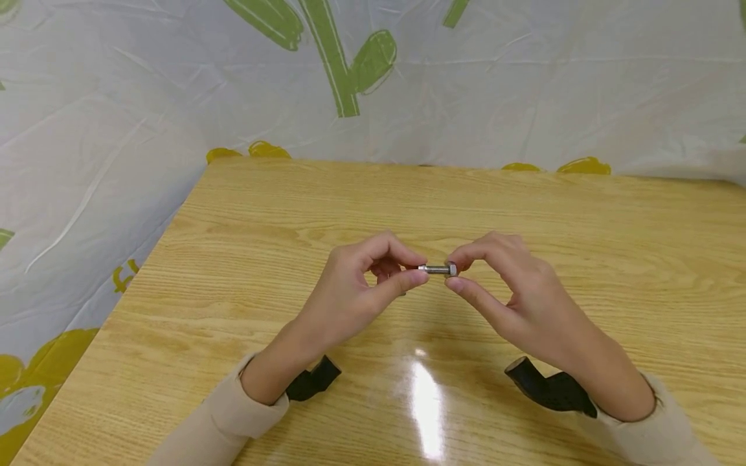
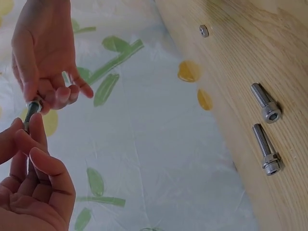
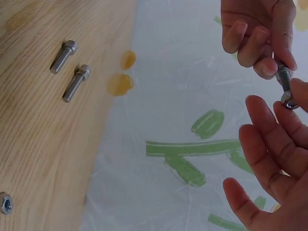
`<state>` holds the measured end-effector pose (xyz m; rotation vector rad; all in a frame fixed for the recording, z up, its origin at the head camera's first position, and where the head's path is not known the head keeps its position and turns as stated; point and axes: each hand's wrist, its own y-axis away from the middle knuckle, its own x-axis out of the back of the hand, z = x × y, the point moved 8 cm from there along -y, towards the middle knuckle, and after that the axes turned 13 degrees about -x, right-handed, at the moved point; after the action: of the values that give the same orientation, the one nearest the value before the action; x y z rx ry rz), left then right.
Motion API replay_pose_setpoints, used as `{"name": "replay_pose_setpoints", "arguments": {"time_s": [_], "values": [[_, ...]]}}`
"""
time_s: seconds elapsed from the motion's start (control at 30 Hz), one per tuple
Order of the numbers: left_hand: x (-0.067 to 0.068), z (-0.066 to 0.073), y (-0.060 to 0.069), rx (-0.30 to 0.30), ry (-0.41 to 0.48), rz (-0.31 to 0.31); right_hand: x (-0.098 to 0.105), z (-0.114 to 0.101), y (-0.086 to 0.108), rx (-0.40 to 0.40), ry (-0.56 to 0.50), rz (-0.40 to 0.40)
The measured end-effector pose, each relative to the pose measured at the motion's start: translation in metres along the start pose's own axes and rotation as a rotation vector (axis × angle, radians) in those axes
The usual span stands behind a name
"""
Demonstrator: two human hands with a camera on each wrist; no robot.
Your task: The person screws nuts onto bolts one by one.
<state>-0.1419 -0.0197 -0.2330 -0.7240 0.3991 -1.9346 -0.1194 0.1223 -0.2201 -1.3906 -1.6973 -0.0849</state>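
Observation:
A small steel bolt [image 1: 438,269] lies level in mid-air above the table, spanning the two hands. My left hand [image 1: 358,288] pinches its left end between thumb and index finger, which cover much of that end. On the right end sits a hex nut [image 1: 452,269], gripped by the thumb and index fingertips of my right hand [image 1: 524,298]. The right wrist view shows the nut [image 3: 288,100] around the bolt's end, with the threaded shank [image 3: 285,79] running to the left hand's fingers. In the left wrist view the shank [image 2: 32,111] is partly hidden by fingers.
Two more bolts [image 2: 266,103] [image 2: 265,149] lie side by side on the wooden table [image 1: 262,207], and a loose nut [image 2: 204,31] lies apart from them. They do not show in the head view. A patterned sheet [image 1: 466,97] hangs behind the table.

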Motion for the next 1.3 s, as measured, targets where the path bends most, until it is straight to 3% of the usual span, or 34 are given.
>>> {"name": "replay_pose_setpoints", "arguments": {"time_s": [0.3, 0.6, 0.97, 1.3], "values": [[-0.003, 0.004, -0.001, -0.071, -0.057, -0.029, -0.010, 0.004, 0.000, -0.088, -0.017, -0.101], [-0.003, 0.006, -0.001, -0.076, -0.075, -0.018, -0.003, 0.008, 0.000, -0.169, -0.007, -0.062], [0.001, 0.004, -0.001, -0.033, -0.019, 0.011, 0.007, -0.005, 0.000, 0.078, -0.049, 0.057], [-0.001, 0.006, -0.001, -0.055, -0.020, 0.004, 0.007, -0.003, 0.000, 0.028, -0.033, 0.020]]}}
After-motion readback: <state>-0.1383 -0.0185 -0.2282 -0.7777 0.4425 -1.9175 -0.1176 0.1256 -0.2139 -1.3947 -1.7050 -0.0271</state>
